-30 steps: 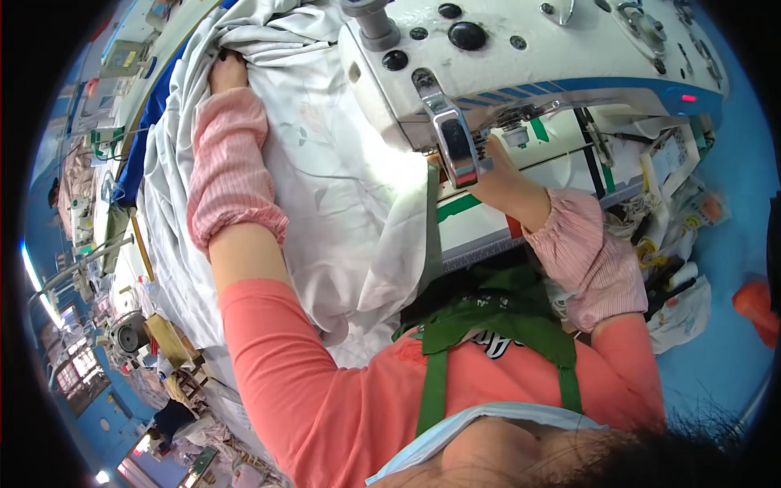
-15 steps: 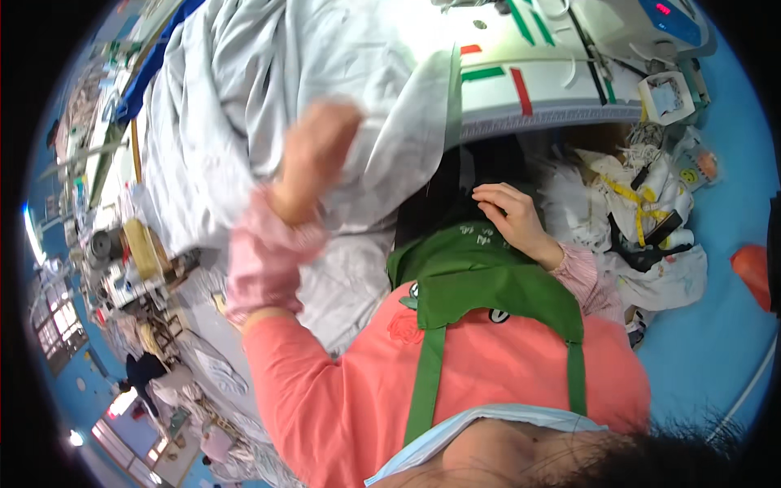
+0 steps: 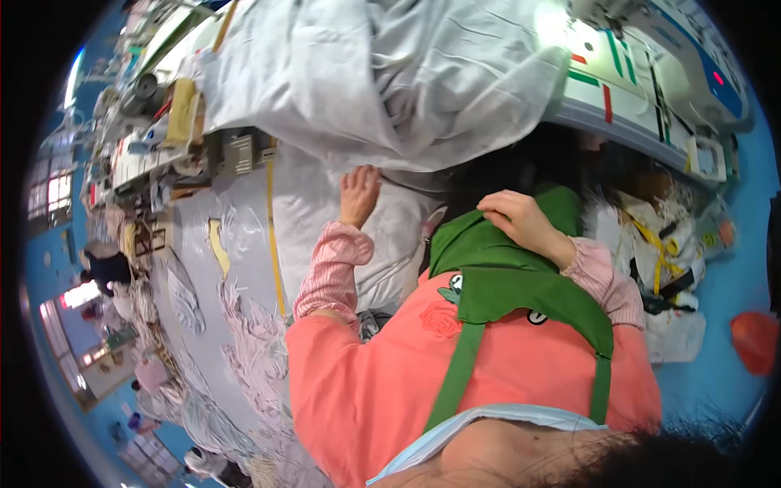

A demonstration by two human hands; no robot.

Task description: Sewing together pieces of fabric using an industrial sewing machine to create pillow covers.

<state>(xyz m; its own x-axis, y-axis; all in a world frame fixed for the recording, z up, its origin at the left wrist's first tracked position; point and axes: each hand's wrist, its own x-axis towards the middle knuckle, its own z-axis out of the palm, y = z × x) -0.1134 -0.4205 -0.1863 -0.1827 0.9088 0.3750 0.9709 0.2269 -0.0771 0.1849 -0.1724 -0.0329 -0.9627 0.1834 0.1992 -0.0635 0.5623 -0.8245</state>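
Note:
Pale grey-white cloth (image 3: 342, 89) drapes in loose folds over the sewing table and hangs down its front edge. My left hand (image 3: 359, 198) is just below that hanging edge, over a white cloth pile (image 3: 313, 199) beside my lap. Its fingers are extended with nothing visible in them; whether they press on the cloth I cannot tell. On the green apron (image 3: 488, 244) over my lap rests my right hand (image 3: 525, 220), loosely open, fingers slightly bent and holding nothing. A sewing machine (image 3: 691, 57) with a lit needle area stands at the far right.
A white bed plate (image 3: 586, 98) with green and red tape strips lies under the machine. To the right, a yellow tape measure (image 3: 663, 252) lies on bundled white material, near a red bag (image 3: 755, 342). Cloth heaps (image 3: 252, 342) and distant workers fill the left.
My left hand has come down from in front of the draped cloth to the lower white pile. My right hand stays on my lap. The view has turned toward the left.

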